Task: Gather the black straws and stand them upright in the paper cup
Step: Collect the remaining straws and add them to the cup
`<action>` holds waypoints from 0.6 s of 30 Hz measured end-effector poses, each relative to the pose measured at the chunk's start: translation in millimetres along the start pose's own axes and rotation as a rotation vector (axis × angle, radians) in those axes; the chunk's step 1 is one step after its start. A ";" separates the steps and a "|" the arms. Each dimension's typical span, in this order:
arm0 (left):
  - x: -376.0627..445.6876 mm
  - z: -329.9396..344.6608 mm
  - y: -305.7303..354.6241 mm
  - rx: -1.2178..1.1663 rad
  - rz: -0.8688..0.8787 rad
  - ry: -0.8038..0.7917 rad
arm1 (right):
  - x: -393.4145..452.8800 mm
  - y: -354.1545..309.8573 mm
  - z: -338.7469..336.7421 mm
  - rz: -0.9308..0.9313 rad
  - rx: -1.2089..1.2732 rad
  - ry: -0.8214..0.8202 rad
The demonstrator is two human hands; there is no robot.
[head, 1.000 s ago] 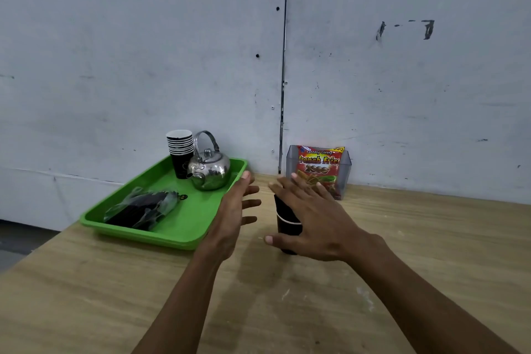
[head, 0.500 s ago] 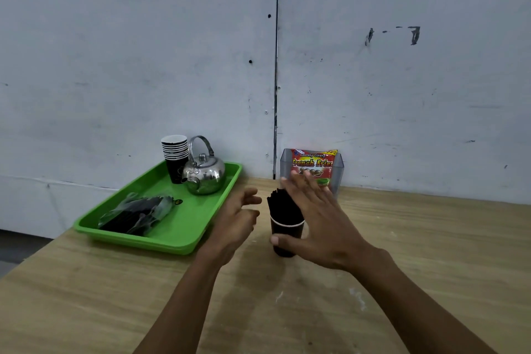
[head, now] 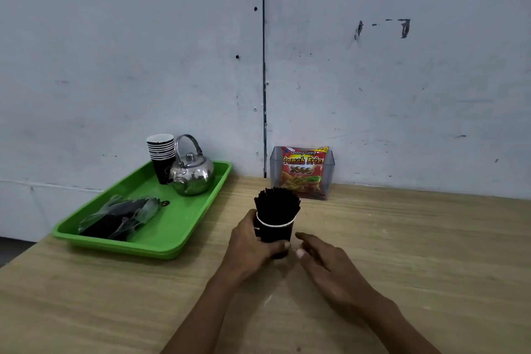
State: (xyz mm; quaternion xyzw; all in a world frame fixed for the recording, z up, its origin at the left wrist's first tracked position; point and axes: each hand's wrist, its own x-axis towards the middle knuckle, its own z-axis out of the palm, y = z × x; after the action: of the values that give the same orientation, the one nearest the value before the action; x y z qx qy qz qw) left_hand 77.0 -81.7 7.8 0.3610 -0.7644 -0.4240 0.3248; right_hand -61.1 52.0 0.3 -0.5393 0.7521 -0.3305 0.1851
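A black paper cup (head: 276,232) with a white rim stands on the wooden table, mid-frame. A dense bundle of black straws (head: 277,204) stands upright in it, fanning out above the rim. My left hand (head: 249,241) wraps the cup's left side, thumb across its lower front. My right hand (head: 321,260) rests on the table just right of the cup, fingers apart, holding nothing, its thumb close to the cup's base.
A green tray (head: 178,227) at the left holds a stack of paper cups (head: 161,152), a steel kettle (head: 192,174) and a clear plastic bag of black items (head: 120,217). A clear box with a snack packet (head: 303,172) stands against the grey wall.
My left hand closed onto the cup's side. My right hand came off the top of the straws and dropped to the table beside the cup, leaving the straws uncovered.
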 end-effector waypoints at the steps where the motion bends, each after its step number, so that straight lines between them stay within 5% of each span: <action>1: 1.9 1.2 -0.9 0.002 0.003 0.034 | 1.1 0.5 0.3 -0.002 0.004 0.017; 10: 45.7 -8.7 -8.5 0.031 -0.152 0.353 | 13.8 16.7 -4.9 -0.131 -0.173 0.124; 18: 116.9 -2.3 -17.1 0.089 -0.165 0.425 | 38.6 28.3 -16.0 -0.088 0.059 0.113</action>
State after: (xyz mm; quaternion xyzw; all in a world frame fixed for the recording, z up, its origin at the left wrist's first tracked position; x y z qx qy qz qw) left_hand 21.8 -185.8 16.0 0.5174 -0.6647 -0.3295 0.4265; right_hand -104.2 26.3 -5.0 -0.5465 0.7270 -0.3903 0.1433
